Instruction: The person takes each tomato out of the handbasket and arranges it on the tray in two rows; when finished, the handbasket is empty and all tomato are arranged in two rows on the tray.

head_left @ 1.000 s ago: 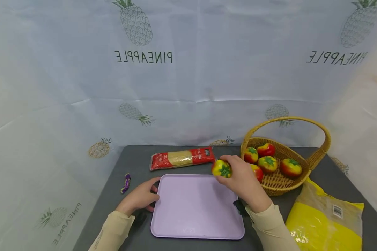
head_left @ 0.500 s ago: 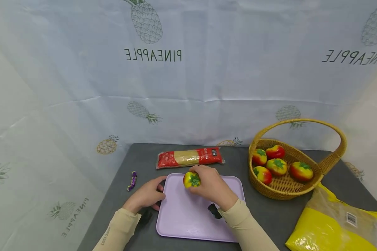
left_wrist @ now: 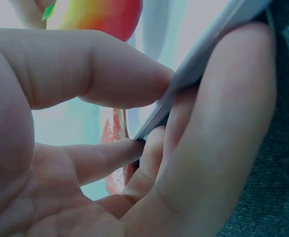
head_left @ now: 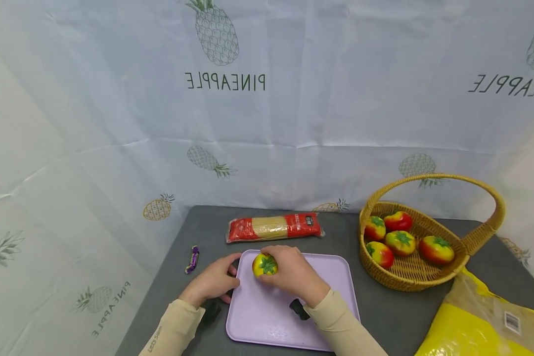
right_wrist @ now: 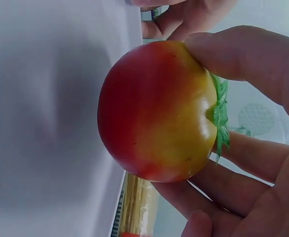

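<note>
My right hand (head_left: 291, 274) holds a red-and-yellow persimmon (right_wrist: 157, 111) with a green leafy top, thumb on one side and fingers on the other. The fruit is over the upper left part of a lilac tray (head_left: 267, 316); whether it touches the surface I cannot tell. At the tray's left edge, my left hand (head_left: 213, 282) grips the rim. The left wrist view shows the thumb (left_wrist: 129, 74) against the rim and other fingers (left_wrist: 233, 98) on its outer side and underneath.
A wicker basket (head_left: 396, 282) with several similar fruits stands at the right. A yellow bag (head_left: 467, 321) lies in front of it. Behind the tray lies a red noodle pack (head_left: 271, 227); a small purple-wrapped item (head_left: 192, 259) is at left.
My right hand has carried the persimmon leftward from beside the basket to over the tray's upper left, then lower. The left hand stays on the tray's edge. The head view has shifted slightly.
</note>
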`<state>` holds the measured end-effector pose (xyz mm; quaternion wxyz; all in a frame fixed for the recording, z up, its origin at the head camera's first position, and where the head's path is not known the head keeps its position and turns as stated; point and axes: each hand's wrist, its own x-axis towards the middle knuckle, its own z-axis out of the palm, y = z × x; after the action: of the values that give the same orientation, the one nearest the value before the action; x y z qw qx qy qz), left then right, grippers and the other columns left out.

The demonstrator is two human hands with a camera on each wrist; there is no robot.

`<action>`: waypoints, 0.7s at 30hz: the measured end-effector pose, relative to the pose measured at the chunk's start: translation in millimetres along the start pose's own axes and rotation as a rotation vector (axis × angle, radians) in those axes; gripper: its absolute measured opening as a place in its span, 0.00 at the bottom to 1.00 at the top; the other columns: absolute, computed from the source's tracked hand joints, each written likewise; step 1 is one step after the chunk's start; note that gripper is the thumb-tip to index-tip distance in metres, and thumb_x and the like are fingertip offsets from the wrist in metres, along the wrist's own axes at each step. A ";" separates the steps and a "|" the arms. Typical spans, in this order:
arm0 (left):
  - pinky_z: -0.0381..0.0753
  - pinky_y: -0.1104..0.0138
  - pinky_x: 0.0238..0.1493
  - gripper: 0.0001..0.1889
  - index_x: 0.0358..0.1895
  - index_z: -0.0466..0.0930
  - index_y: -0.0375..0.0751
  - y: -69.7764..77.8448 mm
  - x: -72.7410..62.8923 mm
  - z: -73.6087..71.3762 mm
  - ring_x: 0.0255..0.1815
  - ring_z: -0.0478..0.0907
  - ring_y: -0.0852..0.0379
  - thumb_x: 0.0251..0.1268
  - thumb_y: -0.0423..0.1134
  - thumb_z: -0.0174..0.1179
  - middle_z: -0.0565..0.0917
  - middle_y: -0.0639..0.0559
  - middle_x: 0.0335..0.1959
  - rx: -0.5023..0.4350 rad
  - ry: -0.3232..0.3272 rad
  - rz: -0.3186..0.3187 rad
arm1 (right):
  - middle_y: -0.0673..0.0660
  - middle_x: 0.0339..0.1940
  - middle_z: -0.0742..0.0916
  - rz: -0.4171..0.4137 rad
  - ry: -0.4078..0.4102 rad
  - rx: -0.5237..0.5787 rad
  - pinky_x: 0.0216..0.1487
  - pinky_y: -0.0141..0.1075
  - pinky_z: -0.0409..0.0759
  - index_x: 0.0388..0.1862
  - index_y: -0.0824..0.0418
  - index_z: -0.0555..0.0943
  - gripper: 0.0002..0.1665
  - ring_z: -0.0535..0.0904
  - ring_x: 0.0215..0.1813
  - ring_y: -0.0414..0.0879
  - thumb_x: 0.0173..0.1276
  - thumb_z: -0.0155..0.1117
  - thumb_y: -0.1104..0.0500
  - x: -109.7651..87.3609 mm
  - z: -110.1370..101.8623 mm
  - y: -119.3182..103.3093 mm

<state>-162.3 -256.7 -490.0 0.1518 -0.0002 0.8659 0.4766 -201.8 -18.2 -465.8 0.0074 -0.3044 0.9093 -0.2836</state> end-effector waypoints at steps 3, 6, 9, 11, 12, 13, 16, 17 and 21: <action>0.90 0.55 0.22 0.43 0.83 0.64 0.37 -0.5 -0.8 1.4 0.28 0.83 0.49 0.60 0.26 0.63 0.76 0.40 0.45 -0.001 -0.001 -0.005 | 0.52 0.55 0.92 -0.007 0.004 -0.012 0.59 0.49 0.79 0.65 0.58 0.86 0.36 0.86 0.50 0.44 0.61 0.83 0.47 0.0 3.4 1.1; 0.90 0.56 0.22 0.43 0.83 0.64 0.38 -0.4 -1.3 1.6 0.28 0.83 0.49 0.60 0.26 0.64 0.76 0.40 0.45 0.003 0.004 -0.011 | 0.52 0.54 0.92 -0.018 0.001 -0.022 0.59 0.49 0.79 0.65 0.58 0.85 0.35 0.86 0.49 0.44 0.61 0.83 0.46 1.2 5.4 1.1; 0.90 0.57 0.22 0.43 0.83 0.65 0.39 2.4 0.3 1.4 0.28 0.83 0.50 0.60 0.27 0.65 0.77 0.40 0.46 0.019 0.005 -0.017 | 0.51 0.54 0.93 -0.017 -0.007 -0.026 0.60 0.49 0.78 0.65 0.58 0.86 0.35 0.86 0.51 0.44 0.62 0.83 0.46 1.9 4.9 1.7; 0.90 0.57 0.22 0.43 0.83 0.65 0.39 2.5 0.4 1.4 0.28 0.83 0.50 0.61 0.27 0.65 0.77 0.40 0.46 0.025 0.007 -0.018 | 0.51 0.54 0.93 -0.020 -0.011 -0.036 0.59 0.48 0.78 0.65 0.57 0.86 0.35 0.86 0.51 0.43 0.62 0.83 0.45 2.3 5.6 1.4; 0.90 0.57 0.22 0.43 0.83 0.65 0.38 2.7 0.2 1.3 0.28 0.83 0.50 0.61 0.27 0.65 0.77 0.40 0.46 0.029 0.009 -0.018 | 0.51 0.54 0.93 -0.022 -0.011 -0.041 0.59 0.48 0.78 0.65 0.57 0.86 0.34 0.86 0.52 0.43 0.62 0.83 0.45 2.5 6.0 1.1; 0.90 0.57 0.22 0.43 0.83 0.65 0.38 3.1 0.1 1.2 0.28 0.83 0.50 0.61 0.27 0.65 0.77 0.40 0.46 0.027 0.011 -0.020 | 0.50 0.54 0.93 -0.023 -0.010 -0.046 0.59 0.48 0.78 0.65 0.57 0.86 0.34 0.86 0.52 0.43 0.62 0.82 0.45 2.6 6.3 0.8; 0.90 0.57 0.22 0.43 0.83 0.65 0.38 3.6 0.5 1.1 0.29 0.83 0.50 0.61 0.27 0.65 0.78 0.40 0.47 0.031 0.012 -0.024 | 0.50 0.54 0.93 -0.038 -0.006 -0.061 0.59 0.49 0.78 0.65 0.58 0.86 0.34 0.86 0.53 0.44 0.63 0.82 0.46 3.2 7.5 -0.2; 0.90 0.57 0.22 0.43 0.83 0.65 0.39 3.7 0.5 1.1 0.29 0.83 0.50 0.61 0.27 0.65 0.78 0.40 0.47 0.031 0.013 -0.028 | 0.51 0.54 0.93 -0.042 -0.006 -0.064 0.59 0.49 0.78 0.65 0.58 0.86 0.34 0.86 0.53 0.44 0.63 0.82 0.46 3.4 8.0 -0.5; 0.90 0.57 0.22 0.43 0.83 0.65 0.39 3.0 0.6 0.9 0.29 0.83 0.50 0.61 0.27 0.66 0.78 0.40 0.47 0.036 0.013 -0.035 | 0.51 0.55 0.93 -0.048 -0.013 -0.071 0.58 0.49 0.78 0.65 0.59 0.86 0.34 0.86 0.54 0.45 0.64 0.82 0.46 3.7 10.7 -1.2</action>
<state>-163.1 -254.3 -488.2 0.1545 -0.0157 0.8751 0.4584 -202.1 -26.5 -473.5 -0.0040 -0.3279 0.9112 -0.2493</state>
